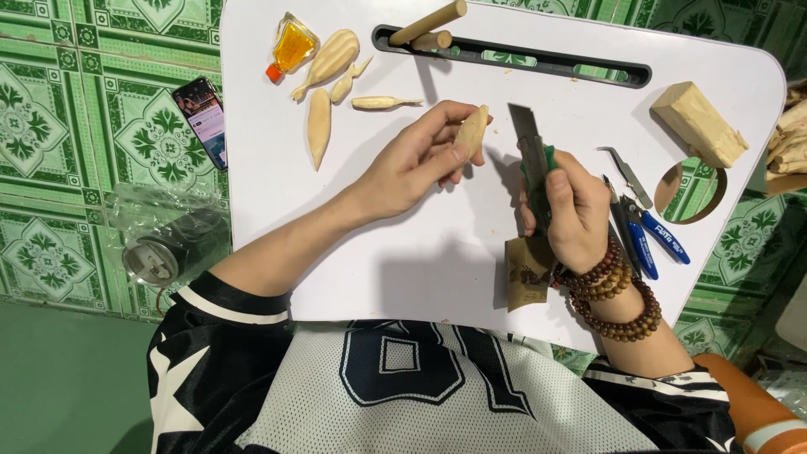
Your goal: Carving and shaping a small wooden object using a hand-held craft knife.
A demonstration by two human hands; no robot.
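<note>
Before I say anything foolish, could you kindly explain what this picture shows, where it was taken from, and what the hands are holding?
This is one view from a camera worn on a person's head, looking down at their own two bare hands over a white lap desk. The left hand pinches a small pale carved wood piece. The right hand, with wooden bead bracelets on its wrist, grips a utility knife with the blade pointing away from the body. On the desk lie several finished carved wood shapes, a small orange glue bottle, two wooden dowels in the slot, a wood block, tweezers and blue-handled pliers. A phone rests on the green tiled floor.
</note>
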